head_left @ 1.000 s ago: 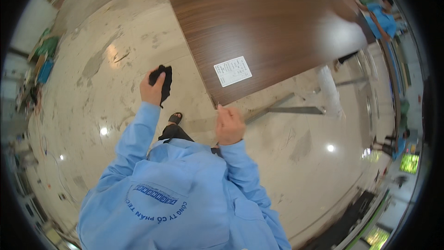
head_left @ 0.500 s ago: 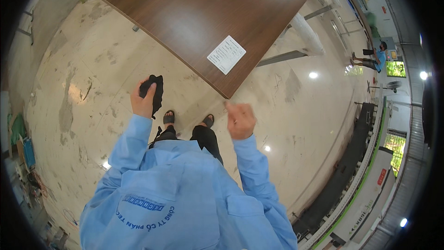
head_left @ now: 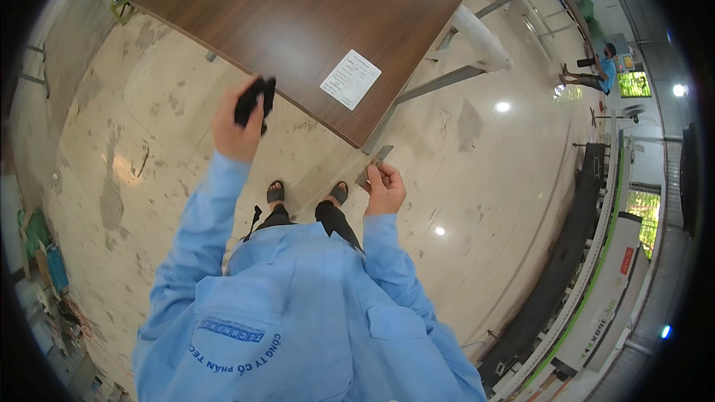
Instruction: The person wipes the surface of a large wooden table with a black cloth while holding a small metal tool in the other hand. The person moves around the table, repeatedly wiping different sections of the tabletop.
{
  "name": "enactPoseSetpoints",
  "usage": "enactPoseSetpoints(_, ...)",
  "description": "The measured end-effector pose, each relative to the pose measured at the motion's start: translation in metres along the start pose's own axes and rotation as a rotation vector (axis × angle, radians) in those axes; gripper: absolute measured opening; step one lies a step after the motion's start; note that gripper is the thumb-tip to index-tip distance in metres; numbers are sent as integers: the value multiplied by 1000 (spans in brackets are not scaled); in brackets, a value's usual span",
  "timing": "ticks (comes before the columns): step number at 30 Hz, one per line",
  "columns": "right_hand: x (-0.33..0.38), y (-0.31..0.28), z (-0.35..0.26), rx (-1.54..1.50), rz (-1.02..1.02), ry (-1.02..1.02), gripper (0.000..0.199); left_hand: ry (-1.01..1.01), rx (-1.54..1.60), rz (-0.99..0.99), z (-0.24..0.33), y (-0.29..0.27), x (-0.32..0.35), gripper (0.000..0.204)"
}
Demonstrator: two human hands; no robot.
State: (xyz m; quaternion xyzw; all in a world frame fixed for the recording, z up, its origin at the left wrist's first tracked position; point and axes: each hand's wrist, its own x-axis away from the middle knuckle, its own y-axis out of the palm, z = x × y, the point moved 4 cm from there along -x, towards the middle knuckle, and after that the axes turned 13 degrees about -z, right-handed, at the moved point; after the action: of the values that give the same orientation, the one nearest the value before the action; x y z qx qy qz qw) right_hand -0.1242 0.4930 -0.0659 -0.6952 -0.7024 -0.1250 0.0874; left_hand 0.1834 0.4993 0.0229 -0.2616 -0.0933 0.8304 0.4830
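Gripping black cloth (head_left: pixel 254 100), left hand (head_left: pixel 237 130); right hand (head_left: pixel 385 190) pinching thin strip (head_left: pixel 375 163), angled up-right.

The print on the white sheet (head_left: pixel 351 79) was too small to read, the dark object (head_left: pixel 254 101) in the left hand (head_left: pixel 237 134) was too indistinct to identify, and the brown panel (head_left: pixel 313 15) ran off the top edge.
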Motion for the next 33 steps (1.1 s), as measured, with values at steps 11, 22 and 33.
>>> enactPoseSetpoints(11, -7, 33, -18, -335, -17, -157, 16, 95, -309, -12, -32, 62, -92, 34)
enactPoseSetpoints(22, -13, 43, -7, -488, 91, 135, 20, 56, -328, -52, -37, 62, -93, 32)
enactPoseSetpoints(33, -12, 44, -10, -590, 53, 158, 21, 36, -317, -70, -35, 61, -92, 34)
